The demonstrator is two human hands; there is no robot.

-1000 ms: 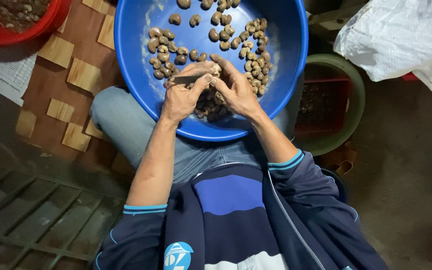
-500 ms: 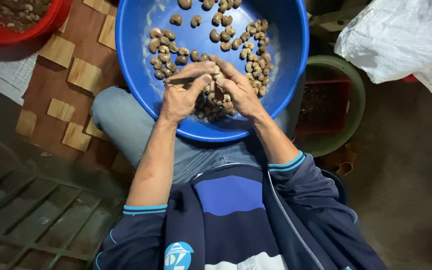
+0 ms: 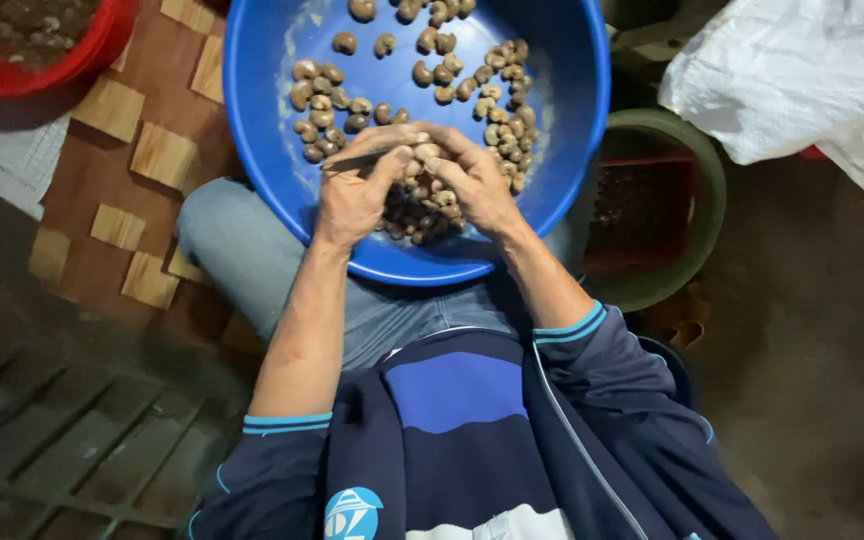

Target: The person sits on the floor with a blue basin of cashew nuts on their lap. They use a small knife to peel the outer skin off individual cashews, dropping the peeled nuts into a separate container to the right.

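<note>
Both hands meet over the blue basin [image 3: 252,120] on the lap — left hand [image 3: 352,195] clamped on a thin blade [image 3: 357,158], right hand [image 3: 472,180] pinching one nut [image 3: 427,152]. Many whole nuts [image 3: 327,105] lie beyond; a dark heap [image 3: 412,210] sits beneath — seemingly much work left.

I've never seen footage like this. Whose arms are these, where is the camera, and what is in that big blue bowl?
There is no machine here. The camera sits on a person's head and looks straight down, so the arms reaching away from you are that person's own. A blue basin rests on their lap, with brown curved nuts scattered in it and a darker pile under the hands. The left hand grips a thin metal tool; the right hand pinches one pale nut against it. Around them lie a red bowl, a green bucket and a white sack.
</note>
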